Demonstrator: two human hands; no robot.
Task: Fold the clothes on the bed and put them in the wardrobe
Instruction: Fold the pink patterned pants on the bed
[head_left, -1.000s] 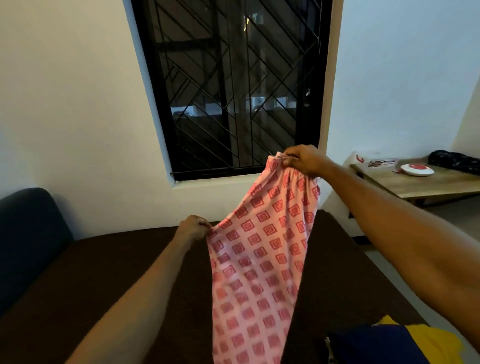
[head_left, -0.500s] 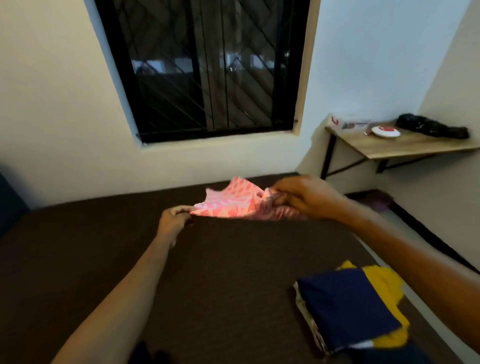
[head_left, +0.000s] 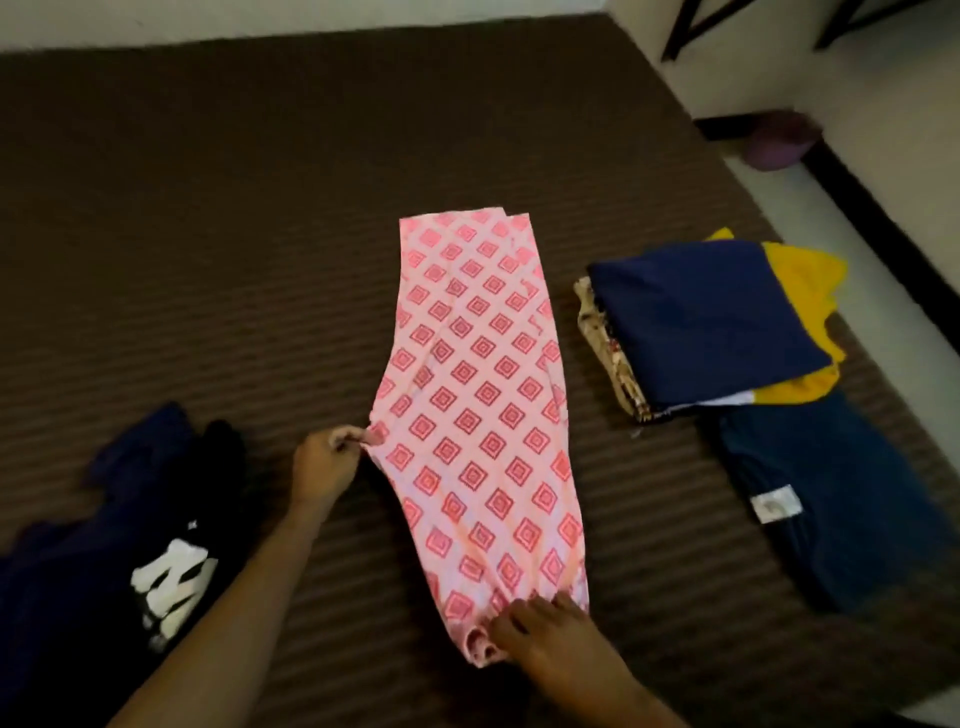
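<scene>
Pinching the crotch point of the pink diamond-print cotton trousers (head_left: 480, 415), my left hand (head_left: 324, 467) has its grip clenched on that small tab of cloth, while my right hand (head_left: 545, 642) presses on the gathered waistband at the near end — fingers curled over it, though I cannot tell whether they actually clasp the fabric or only pin it.

The risk I see: the thin cloth is already rippled near the waistband, and any uneven pull from the left would drag the legs askew on the ribbed brown bed cover (head_left: 208, 234), so the next fold would come out crooked. A careless sweep could also nudge the folded navy and yellow stack (head_left: 711, 322) lying just beside the trousers on the right.

The trousers lie flat on the bed, legs doubled together and pointing away from me, between the stack and the crumpled dark printed shirt (head_left: 130, 561) at my left — their near edge under both hands.
</scene>
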